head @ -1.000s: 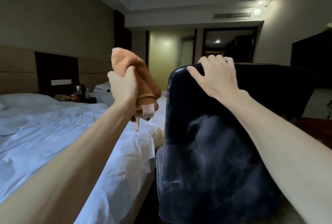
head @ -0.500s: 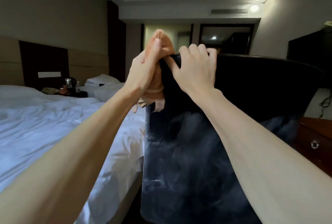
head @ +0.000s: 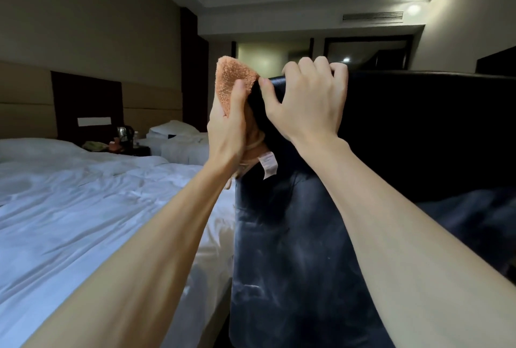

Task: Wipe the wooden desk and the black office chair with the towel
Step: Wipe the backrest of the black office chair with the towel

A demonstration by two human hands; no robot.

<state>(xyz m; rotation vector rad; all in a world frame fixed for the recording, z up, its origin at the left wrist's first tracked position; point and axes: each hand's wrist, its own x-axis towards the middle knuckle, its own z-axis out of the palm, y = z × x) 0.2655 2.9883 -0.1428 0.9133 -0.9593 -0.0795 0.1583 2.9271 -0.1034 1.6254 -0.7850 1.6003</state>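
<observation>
Head view. We take the step in hand to be wiping the chair [head: 293, 250], starting at the upper left corner of its back.

- The left hand [head: 229, 130] grips the bunched towel [head: 233, 79], thumb laid across it. It presses the towel against that corner, likely so the cloth wraps round the edge.
- The right hand [head: 310, 102] is just beside the towel. Its fingers are hooked over the top edge of the chair back and its thumb is on the near face. We read this as bracing the chair against the push.
- A white label [head: 268, 164] hangs from the towel's lower end, against the chair back.
- A bed [head: 83, 208] lies left of the chair.

Hidden or unclear:
- The chair's seat and base are cut off below.
- The left fingers are behind the towel.
- We cannot make out the desk; the area right of the chair is too dark.
- Pale smears show on the chair back, which could be dust or glare.
</observation>
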